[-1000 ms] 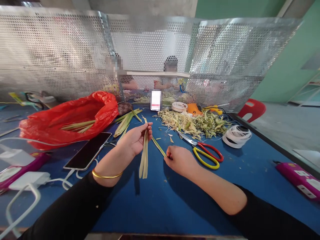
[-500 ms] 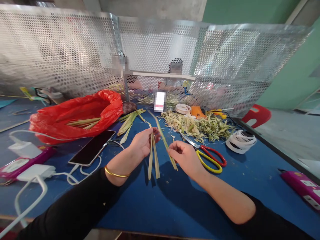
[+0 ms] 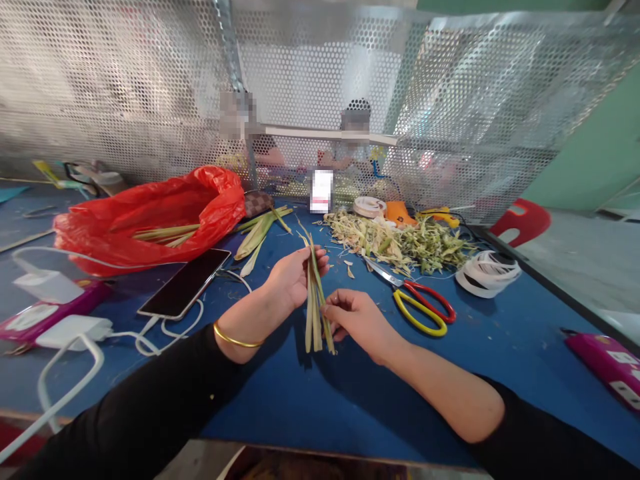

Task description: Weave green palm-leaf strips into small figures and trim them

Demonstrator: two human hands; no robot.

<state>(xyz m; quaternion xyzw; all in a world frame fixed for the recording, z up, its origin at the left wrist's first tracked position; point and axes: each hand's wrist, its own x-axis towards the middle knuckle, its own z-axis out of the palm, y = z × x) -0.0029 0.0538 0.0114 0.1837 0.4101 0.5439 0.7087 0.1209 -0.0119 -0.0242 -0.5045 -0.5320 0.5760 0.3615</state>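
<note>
Several pale, dried leaf strips (image 3: 311,313) hang from my left hand (image 3: 293,277), pinched near their upper ends between thumb and fingers. My right hand (image 3: 353,319) is closed on a greener strip (image 3: 320,283) near its lower end; this strip lies alongside the others, its upper part at my left fingers. Right of my hands, scissors with one red and one yellow handle (image 3: 423,323) rest on the blue table (image 3: 300,413). Beyond them is a heap of leaf trimmings (image 3: 400,243). More long leaves (image 3: 256,239) lie behind my left hand.
At the left are a red plastic bag (image 3: 90,230) with leaves inside, a phone (image 3: 185,283), white chargers and cables, and a purple power strip (image 3: 93,300). White tape rolls (image 3: 487,273) stand right. A perforated metal screen (image 3: 320,73) borders the back, with people behind it.
My right hand has moved left, bringing the greener strip against the bundle in my left hand. The whole view has tilted slightly downward.
</note>
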